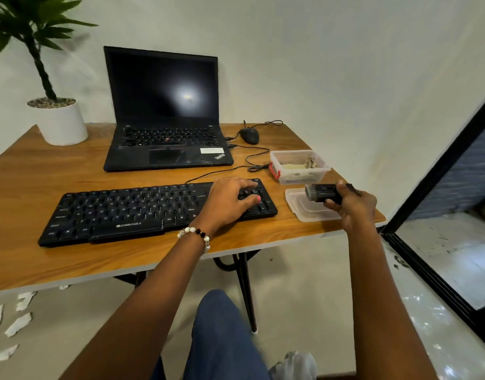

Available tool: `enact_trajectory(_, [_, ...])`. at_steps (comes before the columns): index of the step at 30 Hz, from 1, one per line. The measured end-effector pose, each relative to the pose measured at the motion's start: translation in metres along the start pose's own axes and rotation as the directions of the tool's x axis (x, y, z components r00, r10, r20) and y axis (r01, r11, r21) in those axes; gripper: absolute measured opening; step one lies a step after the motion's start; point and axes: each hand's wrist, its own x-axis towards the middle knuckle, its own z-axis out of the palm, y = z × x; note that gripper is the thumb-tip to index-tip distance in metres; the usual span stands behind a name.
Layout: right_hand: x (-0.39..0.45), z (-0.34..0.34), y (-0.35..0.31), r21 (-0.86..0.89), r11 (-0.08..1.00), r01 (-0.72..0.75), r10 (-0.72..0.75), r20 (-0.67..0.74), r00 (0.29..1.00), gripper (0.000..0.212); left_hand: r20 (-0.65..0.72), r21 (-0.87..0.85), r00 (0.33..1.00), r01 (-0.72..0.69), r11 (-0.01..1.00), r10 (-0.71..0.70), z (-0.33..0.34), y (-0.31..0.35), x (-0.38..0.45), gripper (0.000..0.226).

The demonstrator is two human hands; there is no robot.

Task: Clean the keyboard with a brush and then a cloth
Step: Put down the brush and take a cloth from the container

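Observation:
A black keyboard (131,212) lies on the wooden table (30,171), in front of me. My left hand (227,201) rests on the keyboard's right end, fingers spread over the keys. My right hand (351,204) grips a black brush (319,192) just right of the keyboard, bristles pointing left, above a clear plastic lid (304,209). A clear plastic box (300,167) behind the lid holds a pale cloth (293,167).
An open black laptop (164,116) stands behind the keyboard with a black mouse (249,135) and cables to its right. A white plant pot (61,122) sits at the back left. The table's right edge is close to my right hand. Paper scraps lie on the floor.

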Motion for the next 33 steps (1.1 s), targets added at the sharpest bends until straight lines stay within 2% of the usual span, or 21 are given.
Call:
enact_trajectory(3, [0.010,-0.001,0.005,-0.208,0.976,0.059,-0.062,-0.006,0.998,0.039,0.024,0.017,1.000,0.001,1.000,-0.001,0.010,0.002,0.007,0.038])
enact_trajectory(7, [0.010,0.004,0.009,-0.374,0.915,0.152,-0.168,-0.012,0.986,0.030,0.038,0.044,0.999,0.008,0.999,-0.010,0.016,0.003,0.013,0.035])
enact_trajectory(14, [0.013,0.006,0.002,-0.639,0.748,0.180,-0.265,-0.038,0.964,0.050,0.005,0.021,1.000,-0.015,1.000,0.015,0.017,0.004,0.029,0.029])
enact_trajectory(16, [0.019,0.014,-0.004,-0.660,0.726,0.196,-0.305,-0.053,0.951,0.048,0.005,0.035,1.000,-0.027,0.999,0.027,0.019,0.007,0.037,0.030])
enact_trajectory(19, [0.028,0.035,-0.016,-0.671,0.644,0.367,-0.411,0.101,0.906,0.038,0.019,0.066,0.998,-0.064,0.996,0.063,0.024,0.012,0.054,0.034])
enact_trajectory(21, [0.036,0.052,-0.025,-0.677,0.580,0.454,-0.429,0.220,0.876,0.033,0.024,0.088,0.995,-0.097,0.991,0.095,0.028,0.013,0.069,0.039])
enact_trajectory(25, [0.062,0.087,-0.035,-0.743,0.378,0.552,-0.358,0.433,0.827,0.025,0.070,0.180,0.986,-0.160,0.971,0.150,0.038,0.016,0.094,0.041])
enact_trajectory(28, [0.081,0.105,-0.037,-0.769,0.136,0.624,-0.161,0.605,0.780,0.026,0.147,0.277,0.972,-0.220,0.935,0.185,0.045,0.015,0.107,0.038])
enact_trajectory(30, [0.089,0.115,-0.038,-0.758,0.025,0.652,-0.045,0.651,0.758,0.027,0.201,0.332,0.960,-0.253,0.909,0.194,0.049,0.012,0.112,0.035])
enact_trajectory(33, [0.103,0.127,-0.035,-0.773,-0.030,0.633,0.028,0.632,0.774,0.030,0.201,0.365,0.961,-0.254,0.896,0.191,0.052,0.009,0.115,0.034])
